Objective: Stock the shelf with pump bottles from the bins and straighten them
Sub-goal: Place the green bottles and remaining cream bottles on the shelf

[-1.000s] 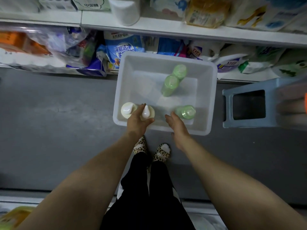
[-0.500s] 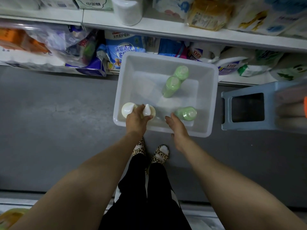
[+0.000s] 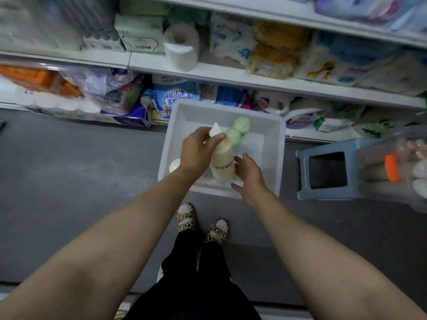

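Note:
A white plastic bin (image 3: 275, 146) sits on the floor against the bottom shelf. My left hand (image 3: 196, 148) grips a beige pump bottle (image 3: 223, 166) by its white pump neck and holds it above the bin. My right hand (image 3: 250, 175) reaches in beside the bottle's base with fingers spread, holding nothing. Two green pump bottles (image 3: 238, 130) stand at the back of the bin, and a white pump top (image 3: 175, 165) shows at the bin's front left. A third green bottle is hidden behind the lifted one and my right hand.
White shelves (image 3: 231, 75) ahead hold tissue packs, a paper roll (image 3: 181, 46) and detergent bags. A blue-grey stool (image 3: 323, 172) stands right of the bin, with a clear box of bottles (image 3: 397, 167) beyond it. Grey floor lies to the left.
My left hand has lifted the beige pump bottle up out of the bin's front corner. My right hand moved up and in beside the bottle. The camera tilted upward.

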Available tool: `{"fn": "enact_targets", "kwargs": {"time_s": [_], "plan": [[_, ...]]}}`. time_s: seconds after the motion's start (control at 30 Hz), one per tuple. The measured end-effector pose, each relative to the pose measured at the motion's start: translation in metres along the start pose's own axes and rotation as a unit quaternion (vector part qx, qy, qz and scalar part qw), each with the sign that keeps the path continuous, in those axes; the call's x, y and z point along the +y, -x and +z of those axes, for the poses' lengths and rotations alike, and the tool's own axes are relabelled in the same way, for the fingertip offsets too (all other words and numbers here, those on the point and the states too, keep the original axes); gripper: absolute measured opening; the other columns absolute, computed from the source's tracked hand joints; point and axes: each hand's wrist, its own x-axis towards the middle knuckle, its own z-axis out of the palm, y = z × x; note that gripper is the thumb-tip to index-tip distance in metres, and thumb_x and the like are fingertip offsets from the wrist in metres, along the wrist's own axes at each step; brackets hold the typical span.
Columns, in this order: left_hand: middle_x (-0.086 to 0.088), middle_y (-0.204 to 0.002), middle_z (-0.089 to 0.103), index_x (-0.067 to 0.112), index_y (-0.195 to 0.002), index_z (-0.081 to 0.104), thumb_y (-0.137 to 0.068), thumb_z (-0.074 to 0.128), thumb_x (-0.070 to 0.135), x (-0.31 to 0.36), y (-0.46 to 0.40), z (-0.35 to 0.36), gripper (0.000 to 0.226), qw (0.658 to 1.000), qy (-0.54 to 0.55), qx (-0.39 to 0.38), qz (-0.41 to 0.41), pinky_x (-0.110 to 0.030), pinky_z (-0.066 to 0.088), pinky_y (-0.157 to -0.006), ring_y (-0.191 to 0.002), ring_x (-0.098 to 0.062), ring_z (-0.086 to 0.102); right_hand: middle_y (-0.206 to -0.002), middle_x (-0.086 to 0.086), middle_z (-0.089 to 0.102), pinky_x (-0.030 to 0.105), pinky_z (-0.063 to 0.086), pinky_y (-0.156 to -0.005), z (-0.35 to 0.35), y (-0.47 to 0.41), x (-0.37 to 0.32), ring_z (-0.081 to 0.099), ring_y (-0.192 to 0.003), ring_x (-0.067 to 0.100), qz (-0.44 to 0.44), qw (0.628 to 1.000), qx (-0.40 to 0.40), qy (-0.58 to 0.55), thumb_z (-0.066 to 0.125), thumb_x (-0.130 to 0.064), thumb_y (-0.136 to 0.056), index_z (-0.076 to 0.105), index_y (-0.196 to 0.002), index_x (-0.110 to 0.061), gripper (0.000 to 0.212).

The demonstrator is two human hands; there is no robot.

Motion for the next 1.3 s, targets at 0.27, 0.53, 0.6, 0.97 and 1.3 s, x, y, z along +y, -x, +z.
{"fn": "enact_targets", "kwargs": {"time_s": [0.27, 0.53, 0.6, 0.97, 1.3], "plan": [[0.015, -0.061, 0.065, 0.022, -0.076, 0.070, -0.081, 0.076, 0.050, 0.130, 0.000, -0.032, 0.029, 0.994, 0.092, 0.060, 0.023, -0.009, 0.040, -0.051, -0.054, 0.008, 0.056, -0.100, -0.004, 0.076, 0.041, 0.054, -0.086, 0.023, 0.074, -0.092, 0.067, -0.099, 0.019, -0.094, 0.990, -0.077, -0.072, 0.046, -0.050, -0.099, 0.070, -0.117, -0.025, 0.039], [0.005, -0.098, 0.074, 0.016, -0.104, 0.073, -0.077, 0.077, 0.057, 0.255, 0.025, -0.073, 0.050, 0.978, 0.168, 0.072, 0.099, -0.026, 0.050, -0.071, -0.085, -0.008, 0.066, -0.116, 0.005, 0.067, 0.035, 0.059, -0.075, 0.040, 0.151, -0.167, 0.064, -0.101, 0.021, -0.228, 0.947, -0.201, -0.105, 0.057, -0.025, -0.094, 0.067, -0.119, -0.026, 0.027], [0.003, -0.104, 0.074, 0.017, -0.111, 0.071, -0.080, 0.077, 0.053, 0.279, 0.035, -0.083, 0.047, 0.970, 0.209, 0.057, 0.112, -0.026, 0.048, -0.068, -0.085, -0.008, 0.066, -0.128, 0.006, 0.066, 0.040, 0.055, -0.084, 0.043, 0.168, -0.189, 0.061, -0.112, 0.024, -0.262, 0.938, -0.207, -0.093, 0.058, -0.027, -0.095, 0.065, -0.128, -0.027, 0.034], [-0.012, -0.118, 0.069, 0.016, -0.123, 0.060, -0.091, 0.071, 0.011, 0.352, 0.056, -0.128, 0.034, 0.944, 0.294, -0.001, 0.148, -0.049, 0.054, -0.097, -0.109, -0.032, 0.068, -0.123, 0.004, 0.069, 0.036, 0.057, -0.068, 0.090, 0.251, -0.289, 0.063, -0.107, 0.024, -0.375, 0.877, -0.287, -0.086, 0.060, -0.024, -0.095, 0.064, -0.130, -0.032, 0.036], [-0.010, -0.106, 0.074, 0.022, -0.120, 0.057, -0.083, 0.080, 0.012, 0.407, -0.010, -0.167, 0.045, 0.940, 0.274, 0.034, 0.199, -0.049, 0.058, -0.090, -0.100, -0.025, 0.071, -0.124, -0.008, 0.070, 0.030, 0.053, -0.075, 0.140, 0.256, -0.371, 0.065, -0.108, 0.014, -0.519, 0.828, -0.200, 0.069, 0.053, -0.030, -0.100, 0.060, -0.135, -0.039, 0.036]]}}
